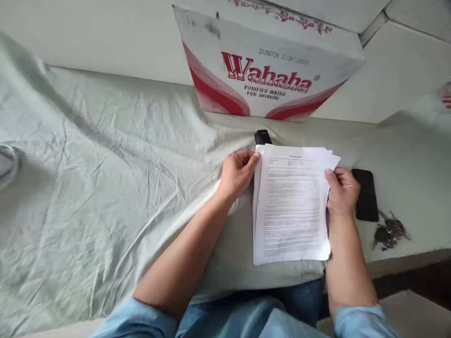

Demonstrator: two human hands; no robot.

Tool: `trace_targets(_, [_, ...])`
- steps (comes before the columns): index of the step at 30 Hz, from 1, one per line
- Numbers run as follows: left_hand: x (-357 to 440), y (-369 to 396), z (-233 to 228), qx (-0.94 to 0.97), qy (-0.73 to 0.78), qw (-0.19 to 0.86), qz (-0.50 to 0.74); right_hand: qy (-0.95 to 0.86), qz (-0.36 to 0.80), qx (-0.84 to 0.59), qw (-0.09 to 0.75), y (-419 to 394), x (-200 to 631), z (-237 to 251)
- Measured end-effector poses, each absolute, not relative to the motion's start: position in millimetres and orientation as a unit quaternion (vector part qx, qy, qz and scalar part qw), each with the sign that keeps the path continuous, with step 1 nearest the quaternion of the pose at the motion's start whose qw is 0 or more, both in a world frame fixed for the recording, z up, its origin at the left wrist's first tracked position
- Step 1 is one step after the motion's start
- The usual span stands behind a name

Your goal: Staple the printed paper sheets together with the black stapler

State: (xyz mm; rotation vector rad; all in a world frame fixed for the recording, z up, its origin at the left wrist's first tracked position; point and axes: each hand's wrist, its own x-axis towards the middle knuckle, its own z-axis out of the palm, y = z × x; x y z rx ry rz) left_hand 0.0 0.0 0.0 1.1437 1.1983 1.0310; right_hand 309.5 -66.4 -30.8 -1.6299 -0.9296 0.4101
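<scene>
A small stack of printed paper sheets (296, 206) is held upright-facing me in front of my body, its edges slightly uneven. My left hand (239, 171) pinches the upper left edge between thumb and fingers. On the other side, my right hand (341, 188) grips the upper right edge, thumb on top and fingers behind. Just past the top left corner of the sheets lies a black object (262, 137), partly hidden by them; its kind is unclear. Close beside my right hand rests a black smartphone (366, 195), its screen dark.
A bunch of keys (390, 232) lies to the right, near the front edge. A white and red Wahaha water carton (268, 70) stands at the back. Wrinkled pale green cloth (105, 188) covers the surface. A rounded grey object (7, 164) is cut off at far left.
</scene>
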Motion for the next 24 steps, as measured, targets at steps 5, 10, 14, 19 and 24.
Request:
trace_targets(5, [0.4, -1.3, 0.3, 0.489, 0.499, 0.557, 0.449, -0.388, 0.137, -0.680, 0.608, -65.7, 308.5, -26.9])
trace_targets(10, [0.2, -2.5, 0.5, 0.487, 0.485, 0.564, 0.457, -0.383, 0.164, -0.661, 0.624, -66.0, 297.4, -21.0])
trace_targets(14, [0.3, -3.4, 0.9, 0.504, 0.477, 0.553, 0.462, -0.381, 0.180, -0.659, 0.624, -67.0, 292.5, -19.4])
trace_targets(19, [-0.1, -3.0, -1.2, 0.527, 0.477, 0.533, 0.459, -0.376, 0.188, -0.660, 0.623, -67.5, 292.4, -19.4])
trace_targets(24, [-0.2, -2.3, -2.3, 0.536, 0.488, 0.520, 0.452, -0.375, 0.198, -0.663, 0.617, -68.0, 292.3, -17.2])
